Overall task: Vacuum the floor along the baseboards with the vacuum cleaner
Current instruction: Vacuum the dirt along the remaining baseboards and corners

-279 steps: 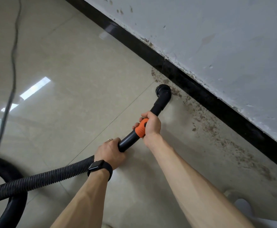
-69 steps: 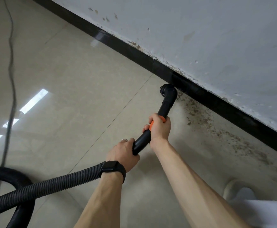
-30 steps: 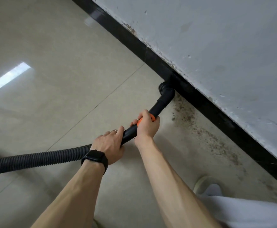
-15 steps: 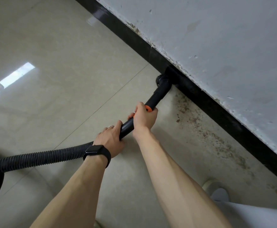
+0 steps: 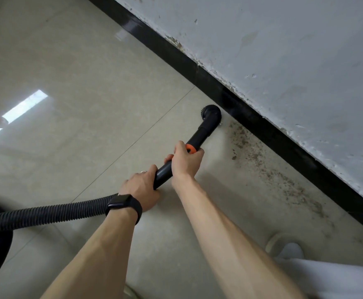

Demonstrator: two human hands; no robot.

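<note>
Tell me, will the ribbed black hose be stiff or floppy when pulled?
Probably floppy: the ribbed hose curves and loops back near the picture's edge. It likely slides easily on the glossy floor. The straight tube beyond looks stiff.

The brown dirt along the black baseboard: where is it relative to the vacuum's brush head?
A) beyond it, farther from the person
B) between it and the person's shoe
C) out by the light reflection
B: the dirt runs along the baseboard from the brush head back toward the shoe; the floor beyond the head looks clean.
</note>
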